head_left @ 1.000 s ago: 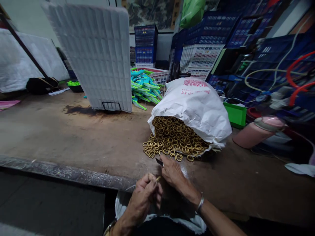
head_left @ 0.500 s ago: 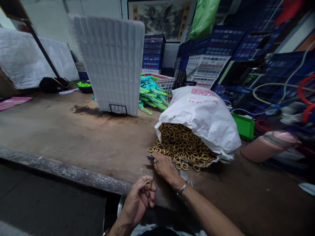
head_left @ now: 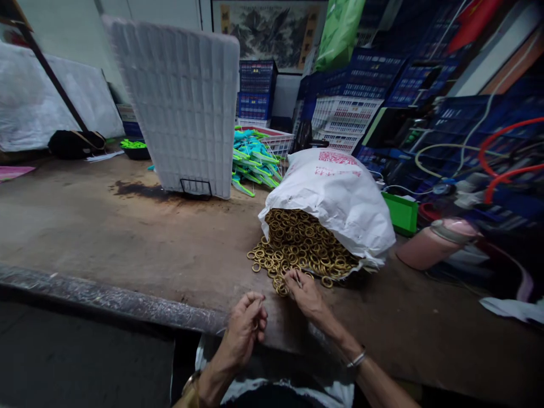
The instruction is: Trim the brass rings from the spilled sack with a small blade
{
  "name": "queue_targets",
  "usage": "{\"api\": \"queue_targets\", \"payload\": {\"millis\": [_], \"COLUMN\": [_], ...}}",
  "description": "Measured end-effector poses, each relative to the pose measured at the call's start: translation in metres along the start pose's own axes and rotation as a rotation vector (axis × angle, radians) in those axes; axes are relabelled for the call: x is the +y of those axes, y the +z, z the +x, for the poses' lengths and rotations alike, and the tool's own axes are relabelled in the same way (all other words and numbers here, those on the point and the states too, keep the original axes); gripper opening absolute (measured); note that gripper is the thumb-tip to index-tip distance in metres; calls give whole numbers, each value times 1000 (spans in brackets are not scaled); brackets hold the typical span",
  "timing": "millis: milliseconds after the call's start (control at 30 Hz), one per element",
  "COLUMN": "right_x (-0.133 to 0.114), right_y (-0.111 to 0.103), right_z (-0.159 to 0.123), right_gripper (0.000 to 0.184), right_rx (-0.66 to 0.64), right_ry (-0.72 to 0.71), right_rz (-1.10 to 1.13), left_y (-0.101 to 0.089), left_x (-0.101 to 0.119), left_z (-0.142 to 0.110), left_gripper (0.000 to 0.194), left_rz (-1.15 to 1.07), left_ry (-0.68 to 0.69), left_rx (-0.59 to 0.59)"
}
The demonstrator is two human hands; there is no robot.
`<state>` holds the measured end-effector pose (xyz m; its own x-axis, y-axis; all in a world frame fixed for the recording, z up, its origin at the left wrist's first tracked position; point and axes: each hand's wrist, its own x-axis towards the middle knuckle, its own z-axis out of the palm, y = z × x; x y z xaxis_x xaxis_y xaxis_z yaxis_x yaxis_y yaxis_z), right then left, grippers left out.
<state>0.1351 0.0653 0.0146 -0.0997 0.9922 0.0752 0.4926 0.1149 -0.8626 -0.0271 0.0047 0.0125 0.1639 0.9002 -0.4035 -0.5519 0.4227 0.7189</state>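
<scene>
A white woven sack [head_left: 331,187] lies on its side with its mouth toward me. Many brass-coloured rings [head_left: 293,238] fill the opening and spill onto the tabletop. My right hand [head_left: 308,297] is at the near edge of the spilled rings, thumb and fingers pinched together; what is between them is small and partly hidden. Nearer to me, left of it, my left hand [head_left: 245,323] is closed above the table edge, with part of a ring showing among its fingers.
A ribbed white plastic panel [head_left: 182,107] stands upright in a black wire holder [head_left: 195,187]. Behind it lie green and blue plastic pieces [head_left: 253,161]. To the right are a green tray [head_left: 402,214] and a pink bottle [head_left: 437,243]. The worktable's front edge [head_left: 106,297] runs at left.
My right hand has moved right and toward me along the rings; the dark flat piece by its fingertips no longer shows there. My left fingers have closed further over the ring.
</scene>
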Motion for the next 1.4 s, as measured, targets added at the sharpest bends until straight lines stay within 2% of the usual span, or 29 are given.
{"api": "queue_targets", "payload": {"millis": [67, 167, 267, 367, 567, 633, 700, 800, 933, 1033, 1133, 1233, 1333, 1400], "right_x": [-5, -13, -17, -20, -20, -19, -18, -14, -8, -6, -5, -2, 2, 4], "right_y": [-3, -4, -2, 0, 5, 8, 9, 8, 6, 5, 1, -1, 2, 5], "right_z": [-12, -32, -45, -52, -55, -55, -54, -50, -45, -42, -42, -45, -52, -56], "right_gripper": [27, 30, 30, 31, 39, 40, 38, 33, 26, 24, 25, 22, 16, 25], "right_rx": [-78, -158, -207, -203, -217, -211, -196, -144, -57, -81, -70, -42, -117, -159], "right_ry": [76, 207, 279, 310, 396, 400, 398, 359, 219, 184, 197, 120, 0, -29], "right_rz": [205, 389, 495, 546, 573, 580, 575, 495, 308, 266, 225, 30, -215, -347], "left_y": [4, 12, 22, 28, 30, 31, 30, 26, 24, 24, 25, 24, 26, 27], "left_x": [-5, -9, -8, -7, -9, -10, -12, -16, -18, -18, -17, -17, -15, -14], "left_z": [5, 9, 6, 1, -4, -4, -2, 2, 6, 6, 6, 6, 5, 4], "left_gripper": [39, 45, 37, 33, 23, 21, 21, 23, 31, 33, 29, 29, 33, 36], "left_rz": [119, 245, 297, 339, 459, 478, 458, 400, 350, 282, 261, 267, 284, 302], "left_ry": [76, 128, 128, 181, 404, 425, 388, 281, 92, -23, -22, 6, 29, 33], "left_rx": [18, -8, -59, -73, -65, -90, -108, -113, -134, -161, -165, -143, -108, -84]}}
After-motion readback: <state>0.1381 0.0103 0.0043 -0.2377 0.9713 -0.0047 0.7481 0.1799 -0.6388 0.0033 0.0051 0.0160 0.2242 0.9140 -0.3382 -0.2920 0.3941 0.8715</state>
